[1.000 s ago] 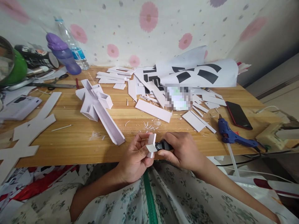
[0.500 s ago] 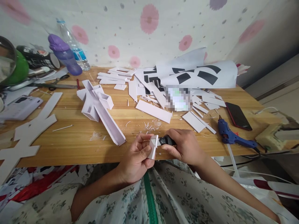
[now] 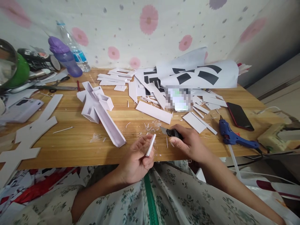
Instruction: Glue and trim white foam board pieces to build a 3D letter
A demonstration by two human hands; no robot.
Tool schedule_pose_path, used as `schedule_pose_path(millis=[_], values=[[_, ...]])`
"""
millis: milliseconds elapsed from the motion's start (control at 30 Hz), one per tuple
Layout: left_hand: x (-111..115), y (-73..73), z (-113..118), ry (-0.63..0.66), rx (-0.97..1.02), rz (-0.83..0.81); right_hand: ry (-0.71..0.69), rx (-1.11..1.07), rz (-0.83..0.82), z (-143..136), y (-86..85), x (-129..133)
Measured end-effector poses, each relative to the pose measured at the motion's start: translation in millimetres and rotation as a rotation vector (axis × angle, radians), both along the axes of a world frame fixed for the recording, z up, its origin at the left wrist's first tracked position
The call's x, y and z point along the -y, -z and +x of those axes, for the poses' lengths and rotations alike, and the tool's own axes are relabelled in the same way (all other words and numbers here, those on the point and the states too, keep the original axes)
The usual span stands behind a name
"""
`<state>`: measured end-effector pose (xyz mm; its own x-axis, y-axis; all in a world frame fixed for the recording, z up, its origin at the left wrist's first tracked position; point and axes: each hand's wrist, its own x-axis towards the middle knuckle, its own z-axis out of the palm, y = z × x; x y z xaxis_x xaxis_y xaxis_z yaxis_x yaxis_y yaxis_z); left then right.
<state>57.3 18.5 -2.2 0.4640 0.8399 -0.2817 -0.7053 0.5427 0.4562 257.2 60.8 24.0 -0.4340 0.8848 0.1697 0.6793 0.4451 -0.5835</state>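
Observation:
Near the table's front edge my left hand point(image 3: 137, 159) pinches a small white board piece point(image 3: 151, 145), its narrow edge turned up. To the right, my right hand point(image 3: 189, 142) is wrapped round a black utility knife point(image 3: 174, 133), whose blade points left and stands apart from the piece. White slivers lie on the wood around the blade. Left of my hands sits a hollow white built-up shape point(image 3: 100, 109) with raised walls. A flat white cut-out point(image 3: 35, 129) lies farther left.
Behind are white board strips point(image 3: 154, 111), a blurred lit screen point(image 3: 179, 99) and printed sheets point(image 3: 199, 75). To the right lie a blue glue gun point(image 3: 234, 136) and a phone point(image 3: 239, 116). At the back left stand a purple bottle point(image 3: 67, 59), a clear bottle point(image 3: 79, 56) and a green pot point(image 3: 21, 70).
The knife has come away from the white piece, and my right hand has moved slightly right. My left hand has turned the piece edge-up. A sliver now lies below the knife.

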Motion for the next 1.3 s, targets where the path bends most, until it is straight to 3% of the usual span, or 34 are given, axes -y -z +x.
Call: schedule_pose_path(millis=[167, 300, 500, 567, 667, 867, 1067, 1300], values=[[-2.2, -3.2, -2.0, 0.099, 0.068, -0.051, -0.121, -0.376, -0.160, -26.5, -9.6, 2.5], [-1.9, -1.1, -4.3, 0.122, 0.045, -0.031, -0.070, -0.467, -0.279, -36.4, -12.2, 2.1], [1.2, 0.6, 1.6, -0.081, -0.058, 0.178, 0.159, -0.688, -0.439, -40.9, -9.0, 9.1], [2.2, 2.0, 5.4, -0.119, -0.128, 0.249, 0.185, -0.753, -0.479, -45.7, -8.6, 13.4], [2.2, 3.3, 9.9, -0.194, -0.241, 0.231, 0.154, -0.783, -0.509, -53.0, -8.3, 19.0], [-1.4, -3.5, 8.7, -0.266, -0.260, 0.178, 0.059, -0.540, -0.287, -46.7, -9.4, 20.9], [-1.7, -7.4, 4.2, -0.208, -0.146, 0.194, -0.047, -0.198, 0.174, -29.7, -1.9, 20.6], [1.0, -7.2, 5.8, -0.140, -0.071, 0.114, -0.028, -0.024, 0.334, -31.6, 6.2, 20.5]])
